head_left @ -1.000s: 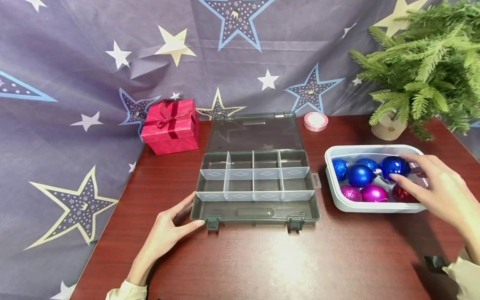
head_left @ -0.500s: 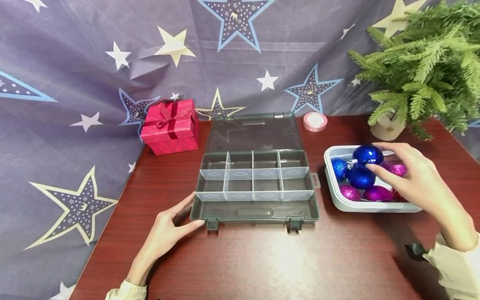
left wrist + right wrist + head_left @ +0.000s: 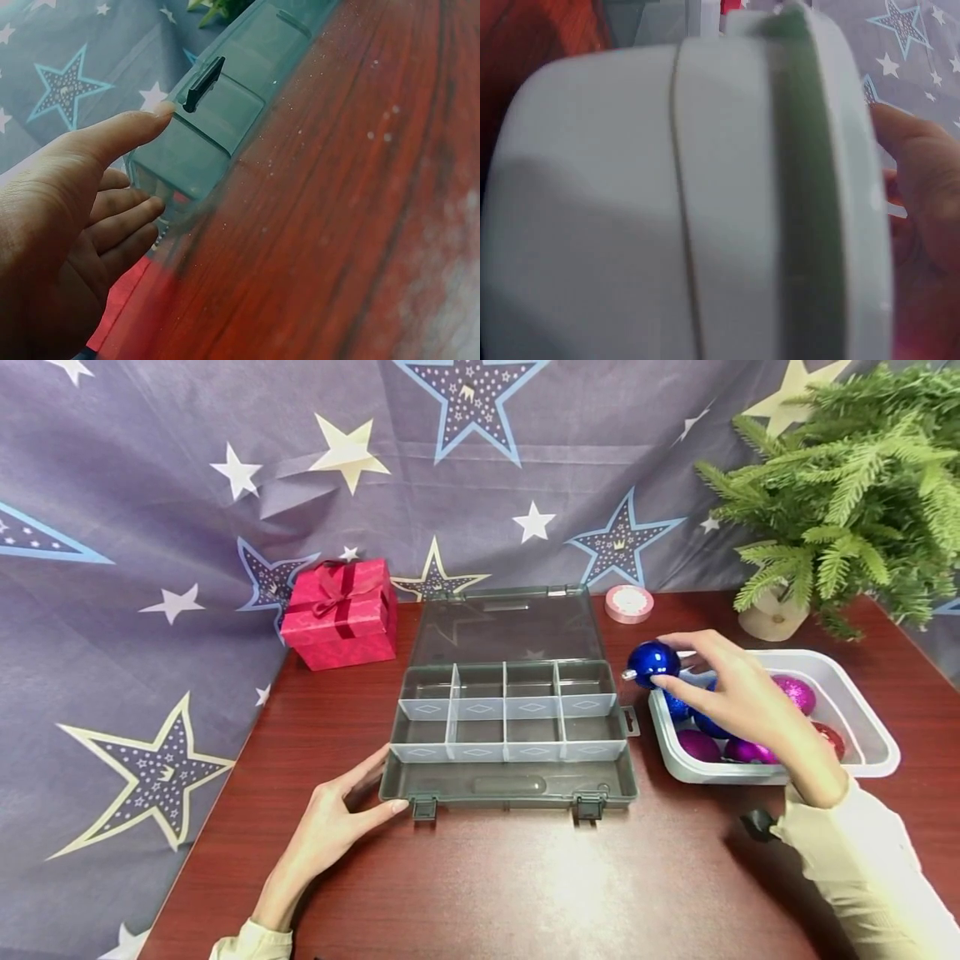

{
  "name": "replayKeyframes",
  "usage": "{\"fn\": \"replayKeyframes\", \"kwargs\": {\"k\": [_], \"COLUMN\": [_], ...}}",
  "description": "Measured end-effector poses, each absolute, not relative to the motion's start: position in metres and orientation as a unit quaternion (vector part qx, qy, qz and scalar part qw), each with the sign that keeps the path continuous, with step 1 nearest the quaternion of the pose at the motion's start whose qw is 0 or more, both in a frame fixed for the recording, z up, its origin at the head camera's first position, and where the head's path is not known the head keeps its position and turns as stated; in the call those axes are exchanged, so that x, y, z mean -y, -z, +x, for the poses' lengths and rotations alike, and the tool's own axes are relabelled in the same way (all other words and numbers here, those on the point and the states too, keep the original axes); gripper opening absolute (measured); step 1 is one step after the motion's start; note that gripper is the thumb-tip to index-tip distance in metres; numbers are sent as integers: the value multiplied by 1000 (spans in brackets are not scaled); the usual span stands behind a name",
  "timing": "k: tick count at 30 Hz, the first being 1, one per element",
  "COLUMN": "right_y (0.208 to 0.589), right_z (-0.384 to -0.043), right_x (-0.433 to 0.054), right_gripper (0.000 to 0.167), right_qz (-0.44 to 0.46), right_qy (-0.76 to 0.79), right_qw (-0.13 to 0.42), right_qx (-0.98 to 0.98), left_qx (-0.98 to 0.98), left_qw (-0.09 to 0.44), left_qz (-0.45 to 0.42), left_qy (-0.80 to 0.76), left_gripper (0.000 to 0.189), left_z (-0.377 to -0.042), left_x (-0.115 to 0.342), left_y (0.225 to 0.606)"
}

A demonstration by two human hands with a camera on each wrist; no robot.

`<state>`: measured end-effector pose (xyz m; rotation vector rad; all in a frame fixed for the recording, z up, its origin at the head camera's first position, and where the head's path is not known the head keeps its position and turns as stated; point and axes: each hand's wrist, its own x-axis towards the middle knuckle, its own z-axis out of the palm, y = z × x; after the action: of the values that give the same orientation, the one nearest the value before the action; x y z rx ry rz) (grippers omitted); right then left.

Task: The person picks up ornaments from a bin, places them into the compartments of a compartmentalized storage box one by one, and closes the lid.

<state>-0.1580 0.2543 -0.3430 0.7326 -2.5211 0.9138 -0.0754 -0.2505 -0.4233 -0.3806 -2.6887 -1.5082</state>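
Star-patterned grey cloth (image 3: 292, 502) hangs behind a red-brown table (image 3: 450, 893) catching glare (image 3: 577, 881).

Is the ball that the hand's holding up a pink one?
No, the shiny ball pinched by the right hand is blue, while a glittery pink ball lies in the white tub.

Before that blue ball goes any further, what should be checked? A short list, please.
1. Grip: ok, the right hand holds the ball.
2. Lid: ok, folded open.
3. Box steadied: ok, the left hand touches its near left corner.
4. Ball over box: not ok, it's at the tray's left end.
5. Ball fits a compartment: cannot tell.
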Motion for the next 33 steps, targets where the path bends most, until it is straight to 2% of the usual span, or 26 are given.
{"fn": "replayKeyframes", "kwargs": {"k": [14, 23, 33], "right_y": [343, 342, 342], "right_z": [-183, -186, -174], "right_x": [-214, -203, -219], "right_gripper": [44, 46, 43], "right_qz": [263, 233, 237], "right_qy": [-297, -310, -313], "right_qw": [154, 109, 136], "right_qx": [905, 915, 910], "left_qx": [872, 878, 875], "left_qw": [26, 29, 25], "left_qz": [-126, -124, -129], "left_qy": [473, 462, 466], "left_gripper": [75, 74, 75], "left_z": [-75, -75, -74], "left_x": [250, 251, 251], "left_y": [423, 422, 422]}}
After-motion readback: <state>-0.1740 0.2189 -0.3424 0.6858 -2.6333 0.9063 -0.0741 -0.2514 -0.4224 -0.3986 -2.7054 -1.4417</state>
